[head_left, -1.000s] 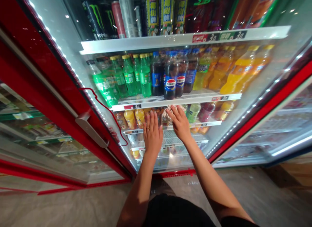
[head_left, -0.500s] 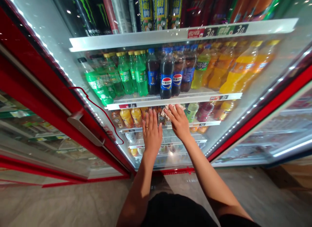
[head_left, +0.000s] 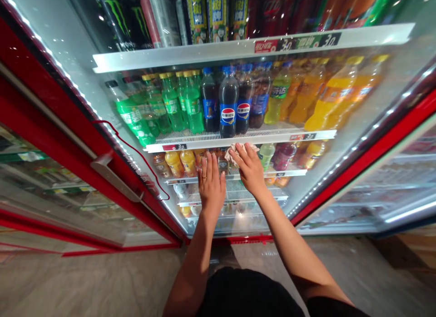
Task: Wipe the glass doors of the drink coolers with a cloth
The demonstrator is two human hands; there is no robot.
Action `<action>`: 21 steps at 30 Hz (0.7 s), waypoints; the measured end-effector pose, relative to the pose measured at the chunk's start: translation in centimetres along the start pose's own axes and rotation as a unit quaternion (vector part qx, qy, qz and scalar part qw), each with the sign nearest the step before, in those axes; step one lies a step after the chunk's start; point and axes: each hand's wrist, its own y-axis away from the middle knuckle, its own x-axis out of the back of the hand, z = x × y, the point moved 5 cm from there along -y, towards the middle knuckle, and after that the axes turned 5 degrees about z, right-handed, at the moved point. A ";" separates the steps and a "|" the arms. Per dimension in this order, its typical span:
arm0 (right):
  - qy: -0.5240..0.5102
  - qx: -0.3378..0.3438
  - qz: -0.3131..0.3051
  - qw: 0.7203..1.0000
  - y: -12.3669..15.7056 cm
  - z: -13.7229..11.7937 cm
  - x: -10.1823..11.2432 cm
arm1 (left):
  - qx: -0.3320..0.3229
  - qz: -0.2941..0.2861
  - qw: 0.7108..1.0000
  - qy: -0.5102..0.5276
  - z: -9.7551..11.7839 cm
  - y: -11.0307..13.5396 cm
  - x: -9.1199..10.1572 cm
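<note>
- My left grip (head_left: 211, 183) is fully open, its ringed fingers straight and spread, and it has hold of nothing.
- My right grip (head_left: 250, 169) is open too, fingers lightly curled, with the fingertips (head_left: 238, 152) over a crumpled pale patterned packet (head_left: 241, 150) and not closed around it.
- I cannot tell whether my grips rest on a glass pane or reach past it.
- Between the grips stands a small brown-labelled bottle (head_left: 222, 165); just left of my left grip are yellow-orange plastic bottles (head_left: 188, 163).
- Directly above, a white wire shelf (head_left: 218, 140) carries green plastic soda bottles (head_left: 192, 103) and a dark Pepsi cola bottle (head_left: 228, 103), with orange soda bottles (head_left: 335, 96) further right.
- Black Monster cans (head_left: 122, 19) stand on the white shelf (head_left: 238, 49) above that.
- A red door frame (head_left: 57, 76) with a silver metal handle (head_left: 114, 180) runs along the left, above a grey floor (head_left: 102, 280).
</note>
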 end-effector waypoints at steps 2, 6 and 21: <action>0.001 -0.003 0.003 1.000 1.1 0.7 0.5 | 0.001 -0.006 1.000 0.001 0.3 0.0 -0.2; 0.008 -0.048 0.055 0.997 1.5 2.5 1.7 | -0.004 -0.009 1.000 0.001 0.8 0.1 -0.4; -0.014 -0.009 0.023 1.000 1.7 4.1 3.5 | -0.012 -0.024 1.000 -0.015 4.1 0.1 -1.9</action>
